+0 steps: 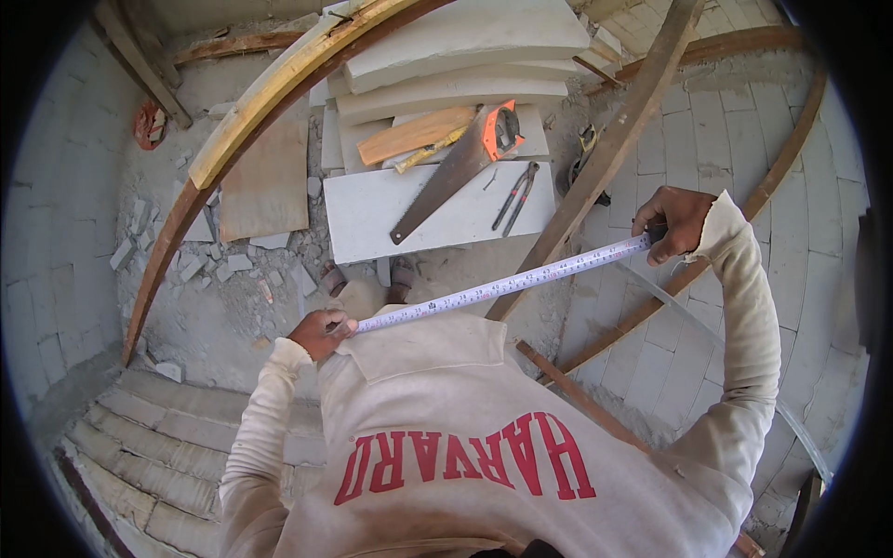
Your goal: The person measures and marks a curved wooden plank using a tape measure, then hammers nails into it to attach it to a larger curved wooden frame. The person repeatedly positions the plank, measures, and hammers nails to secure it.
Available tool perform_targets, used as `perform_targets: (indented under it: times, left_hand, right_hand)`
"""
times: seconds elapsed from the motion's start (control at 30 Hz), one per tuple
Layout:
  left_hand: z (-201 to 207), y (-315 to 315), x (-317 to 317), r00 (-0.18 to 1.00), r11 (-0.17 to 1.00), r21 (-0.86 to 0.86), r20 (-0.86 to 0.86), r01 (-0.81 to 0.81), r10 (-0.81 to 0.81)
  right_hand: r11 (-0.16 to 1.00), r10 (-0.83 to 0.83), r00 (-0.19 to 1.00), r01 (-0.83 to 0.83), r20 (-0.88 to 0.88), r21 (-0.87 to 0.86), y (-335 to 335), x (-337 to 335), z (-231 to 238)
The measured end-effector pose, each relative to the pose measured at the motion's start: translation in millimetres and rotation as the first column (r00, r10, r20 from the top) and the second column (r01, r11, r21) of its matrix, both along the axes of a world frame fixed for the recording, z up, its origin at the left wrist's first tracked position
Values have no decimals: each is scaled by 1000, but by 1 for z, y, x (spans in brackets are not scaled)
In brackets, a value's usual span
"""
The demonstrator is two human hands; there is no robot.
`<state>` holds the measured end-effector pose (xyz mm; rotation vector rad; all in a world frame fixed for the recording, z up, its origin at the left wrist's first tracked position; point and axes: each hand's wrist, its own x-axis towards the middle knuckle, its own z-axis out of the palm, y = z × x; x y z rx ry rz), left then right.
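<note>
A white tape measure blade runs stretched between my two hands, rising from left to right in front of my body. Pinched on its left end is my left hand, closed at waist height. My right hand is wrapped round the dark tape case, most of which the fingers hide. Beyond the blade, on a white block, lie a handsaw with an orange and black handle, a pair of pincers and a hammer with a yellowish handle. Beside the hammer rests a wooden offcut.
More white blocks are stacked behind the tools. Long timbers cross the space: a curved one at left, a slanting beam near my right hand. Broken rubble and a board cover the floor at left.
</note>
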<state>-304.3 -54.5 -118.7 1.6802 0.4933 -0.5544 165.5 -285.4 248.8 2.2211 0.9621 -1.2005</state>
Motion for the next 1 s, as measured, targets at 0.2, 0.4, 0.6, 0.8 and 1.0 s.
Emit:
perform_targets:
  times: [0.2,0.4,0.6,0.8,1.0]
  left_hand:
    - [42,-17,52,984,977,195,168,-86,53]
    - [84,-80,149,964,962,237,256,-134,71]
    - [98,-83,137,982,936,347,187,-64,-2]
    - [104,-92,127,996,936,346,84,-66,39]
    - [121,-61,131,847,730,459,425,-506,320]
  right_hand:
    - [999,-9,998,12,-63,52,-42,22,-20]
    - [971,38,957,33,-288,237,-69,36,-91]
    - [959,69,952,18,-297,281,-108,47,-133]
    - [940,-62,844,229,-533,254,-128,39,-196]
    - [916,-10,863,211,-506,342,-124,7,-261]
